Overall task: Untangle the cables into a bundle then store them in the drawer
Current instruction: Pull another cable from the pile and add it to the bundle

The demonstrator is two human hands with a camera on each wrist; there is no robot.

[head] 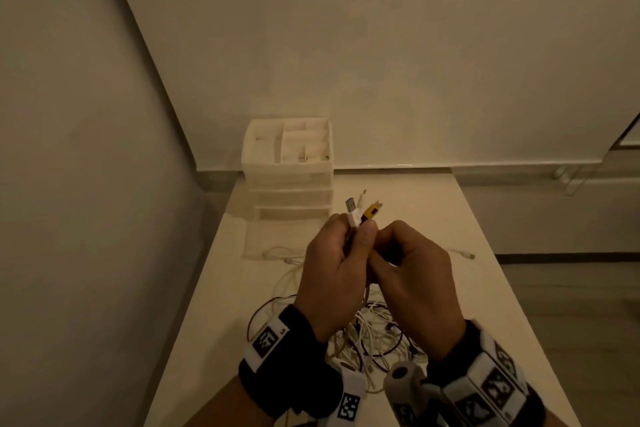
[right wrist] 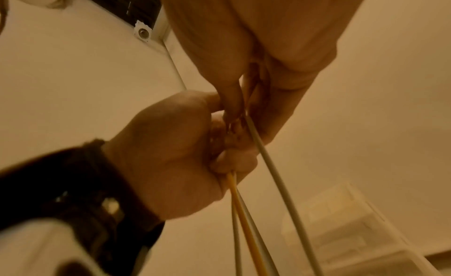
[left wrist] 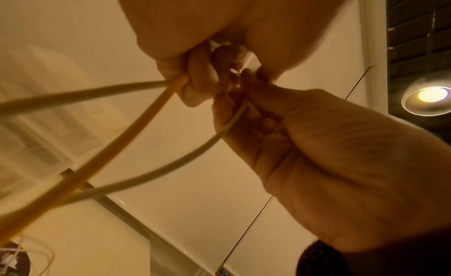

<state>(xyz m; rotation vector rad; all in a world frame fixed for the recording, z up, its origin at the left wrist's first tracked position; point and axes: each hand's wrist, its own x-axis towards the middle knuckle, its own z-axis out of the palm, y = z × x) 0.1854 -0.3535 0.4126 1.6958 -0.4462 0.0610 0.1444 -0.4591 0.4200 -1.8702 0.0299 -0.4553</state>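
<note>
My left hand (head: 346, 239) is raised over the table and grips several cable ends in its fist. A white USB plug (head: 351, 211) and a yellow plug (head: 371, 210) stick up out of it. A yellow cable (left wrist: 122, 143) and white cables hang down from this hand. My right hand (head: 389, 248) touches the left hand and pinches one white cable (left wrist: 175, 164) just below it. The tangle of white and dark cables (head: 370, 333) lies on the table under my wrists. The white drawer unit (head: 289, 180) stands at the table's far left, its lowest drawer (head: 270, 236) pulled out.
One loose white cable end (head: 462, 253) lies on the table (head: 433, 204) to the right of my hands. A wall runs close along the left side. Beyond the table's right edge the floor drops away.
</note>
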